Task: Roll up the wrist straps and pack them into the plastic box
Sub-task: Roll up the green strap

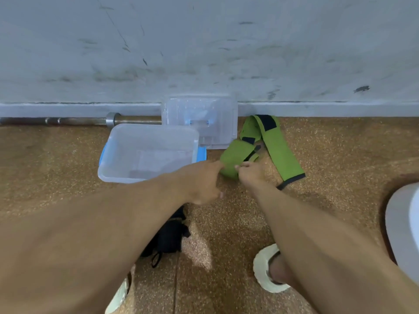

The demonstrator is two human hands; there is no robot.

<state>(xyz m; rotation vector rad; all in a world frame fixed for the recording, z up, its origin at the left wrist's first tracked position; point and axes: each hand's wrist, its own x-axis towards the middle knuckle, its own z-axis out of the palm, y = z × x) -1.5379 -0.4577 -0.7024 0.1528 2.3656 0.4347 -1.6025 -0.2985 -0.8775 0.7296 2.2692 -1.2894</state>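
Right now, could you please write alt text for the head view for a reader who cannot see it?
Both hands, left hand and right hand, work the near end of a green wrist strap on a speckled floor. An open plastic box sits left, its lid against the wall.

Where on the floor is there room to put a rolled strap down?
Bare floor lies right of the green strap, and left of the plastic box. It is crowded between box, lid and both hands.
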